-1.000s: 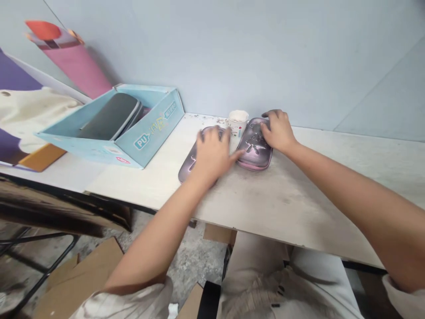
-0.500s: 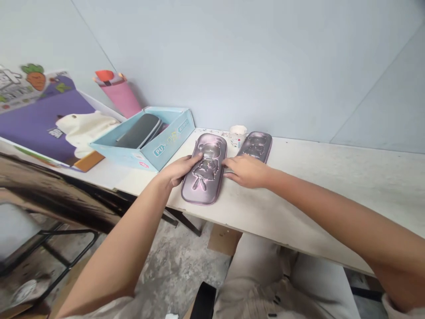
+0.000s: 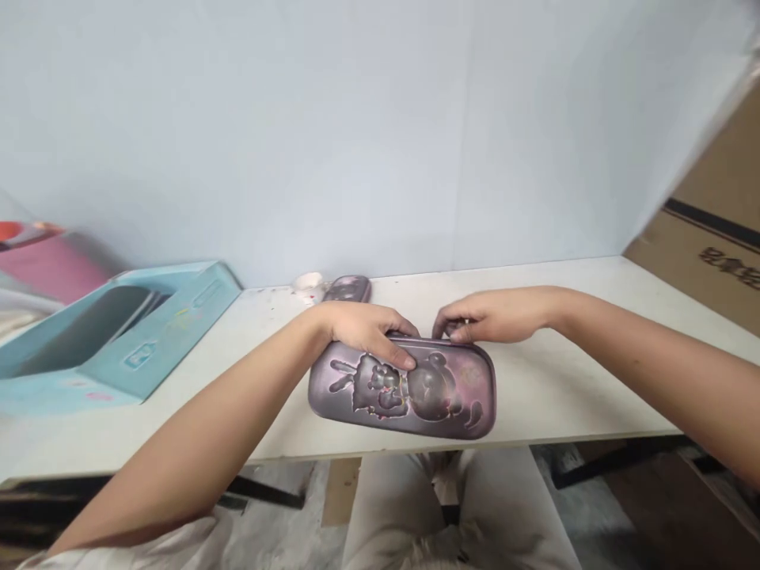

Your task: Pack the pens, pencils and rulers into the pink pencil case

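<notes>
At the far left, a pale blue cardboard box (image 3: pixel 127 340) sits open on the white table (image 3: pixel 552 396), holding a dark grey case, with a pink object (image 3: pixel 53 269) behind it. Further along by the wall stand a paper cup (image 3: pixel 309 283) and a second purple case (image 3: pixel 347 289). At lower centre, near the table's front edge, lies a purple pencil case (image 3: pixel 402 388), flat and nearly level. Its glossy, rounded shell is moulded with a rabbit-eared figure and a round-headed bear, flecked with colour in the recesses. The left hand (image 3: pixel 371 336) curls over its upper edge, gripping it. The right hand (image 3: pixel 492 317) pinches the same edge with its fingertips. At the upper right, a brown cardboard carton (image 3: pixel 706 237) leans into view.
</notes>
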### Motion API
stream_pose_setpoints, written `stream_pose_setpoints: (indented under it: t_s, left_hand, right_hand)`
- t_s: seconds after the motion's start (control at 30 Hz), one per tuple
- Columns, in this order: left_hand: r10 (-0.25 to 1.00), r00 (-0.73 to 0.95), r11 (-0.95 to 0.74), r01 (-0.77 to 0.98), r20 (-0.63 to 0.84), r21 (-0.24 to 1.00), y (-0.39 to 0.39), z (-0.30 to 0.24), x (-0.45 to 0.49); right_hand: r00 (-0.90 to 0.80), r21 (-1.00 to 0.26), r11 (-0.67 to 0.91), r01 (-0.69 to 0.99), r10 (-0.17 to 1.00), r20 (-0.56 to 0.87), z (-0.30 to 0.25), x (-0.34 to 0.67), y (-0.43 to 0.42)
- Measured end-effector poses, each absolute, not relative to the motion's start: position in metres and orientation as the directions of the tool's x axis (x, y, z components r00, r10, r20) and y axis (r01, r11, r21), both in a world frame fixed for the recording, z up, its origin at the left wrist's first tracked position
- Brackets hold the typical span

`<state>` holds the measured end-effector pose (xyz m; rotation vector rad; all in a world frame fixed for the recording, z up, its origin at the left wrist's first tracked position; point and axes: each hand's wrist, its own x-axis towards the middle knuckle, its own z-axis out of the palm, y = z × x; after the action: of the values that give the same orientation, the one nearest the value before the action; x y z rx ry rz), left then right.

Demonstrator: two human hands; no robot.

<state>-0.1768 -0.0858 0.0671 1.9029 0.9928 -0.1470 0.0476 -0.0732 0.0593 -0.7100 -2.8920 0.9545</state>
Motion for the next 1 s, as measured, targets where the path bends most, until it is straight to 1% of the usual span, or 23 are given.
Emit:
stream_pose_setpoints:
  t_s: [0.07,0.1,0.13,0.17,0.23,0.27,0.3,0.33,0.37,0.43,0.47,0.53,0.6,0.63,0.67,0.73,0.77,0.83,0.9,0.97,1.0]
  left_hand:
    - [0.525,0.686,-0.271,0.696,-0.504,0.665,-0.075,0.067,-0.145]
    - [0.519,0.691,-0.300,0.699,-0.503,0.649,-0.070,0.067,-0.131]
    - [0.528,0.692,-0.333,0.702,-0.493,0.630,-0.066,0.068,-0.120]
    - [0.558,0.688,-0.362,0.706,-0.465,0.609,-0.062,0.070,-0.110]
    - [0.680,0.650,-0.384,0.709,-0.339,0.591,-0.055,0.075,-0.096]
    - [0.755,0.611,-0.378,0.703,-0.240,0.603,-0.052,0.077,-0.090]
    - [0.818,0.559,-0.366,0.686,-0.134,0.629,-0.049,0.078,-0.087]
    - [0.863,0.504,-0.356,0.657,-0.036,0.664,-0.047,0.079,-0.084]
    - [0.892,0.450,-0.348,0.616,0.048,0.706,-0.045,0.078,-0.082]
    - [0.922,0.349,-0.335,0.511,0.165,0.792,-0.040,0.072,-0.082]
    - [0.933,0.298,-0.323,0.448,0.202,0.833,-0.037,0.067,-0.082]
    - [0.953,0.188,-0.287,0.316,0.236,0.904,-0.030,0.055,-0.083]
    - [0.970,0.082,-0.237,0.156,0.227,0.959,-0.022,0.043,-0.082]
    - [0.977,-0.005,-0.213,0.049,0.214,0.976,-0.018,0.037,-0.080]
    - [0.975,-0.130,-0.193,-0.075,0.182,0.978,-0.014,0.031,-0.077]
    - [0.936,-0.350,-0.143,-0.322,0.023,0.936,-0.011,0.021,-0.067]
    - [0.907,-0.413,-0.111,-0.429,-0.085,0.896,-0.011,0.016,-0.062]
    - [0.872,-0.422,-0.046,-0.576,-0.249,0.816,-0.015,0.005,-0.054]
    - [0.884,-0.329,0.041,-0.651,-0.331,0.758,-0.021,-0.005,-0.053]
    - [0.895,-0.272,0.078,-0.686,-0.354,0.724,-0.025,-0.015,-0.063]
    - [0.899,-0.261,0.084,-0.685,-0.351,0.724,-0.026,-0.019,-0.071]
  right_hand:
    - [-0.841,-0.513,0.677,0.527,0.500,-0.205,0.055,0.078,-0.077]
    - [-0.816,-0.457,0.683,0.570,0.538,-0.212,0.053,0.091,-0.078]
    - [-0.796,-0.376,0.707,0.599,0.574,-0.189,0.053,0.103,-0.078]
    - [-0.783,-0.269,0.738,0.619,0.608,-0.132,0.053,0.113,-0.077]
    - [-0.759,-0.005,0.760,0.650,0.649,0.058,0.057,0.133,-0.070]
    - [-0.737,0.122,0.729,0.674,0.652,0.175,0.060,0.143,-0.065]
    - [-0.702,0.222,0.668,0.710,0.648,0.296,0.064,0.152,-0.059]
    - [-0.648,0.286,0.585,0.759,0.642,0.409,0.067,0.160,-0.054]
    - [-0.581,0.312,0.493,0.812,0.635,0.509,0.070,0.167,-0.048]
    - [-0.454,0.291,0.352,0.890,0.619,0.641,0.072,0.175,-0.041]
    - [-0.417,0.271,0.320,0.908,0.618,0.666,0.069,0.176,-0.040]
    - [-0.405,0.245,0.329,0.912,0.633,0.660,0.058,0.170,-0.043]
    - [-0.430,0.217,0.383,0.898,0.653,0.623,0.039,0.153,-0.052]
    - [-0.458,0.201,0.430,0.880,0.660,0.595,0.028,0.141,-0.058]
    - [-0.471,0.183,0.457,0.871,0.665,0.580,0.017,0.127,-0.065]
    - [-0.494,0.175,0.486,0.856,0.671,0.554,-0.007,0.095,-0.078]
    - [-0.516,0.174,0.510,0.842,0.670,0.534,-0.018,0.080,-0.084]
    - [-0.524,0.136,0.531,0.836,0.700,0.485,-0.040,0.054,-0.092]
    - [-0.534,0.082,0.560,0.824,0.722,0.439,-0.058,0.040,-0.095]
    - [-0.554,-0.001,0.601,0.799,0.737,0.388,-0.071,0.043,-0.092]
    - [-0.554,-0.072,0.615,0.786,0.750,0.362,-0.075,0.048,-0.089]
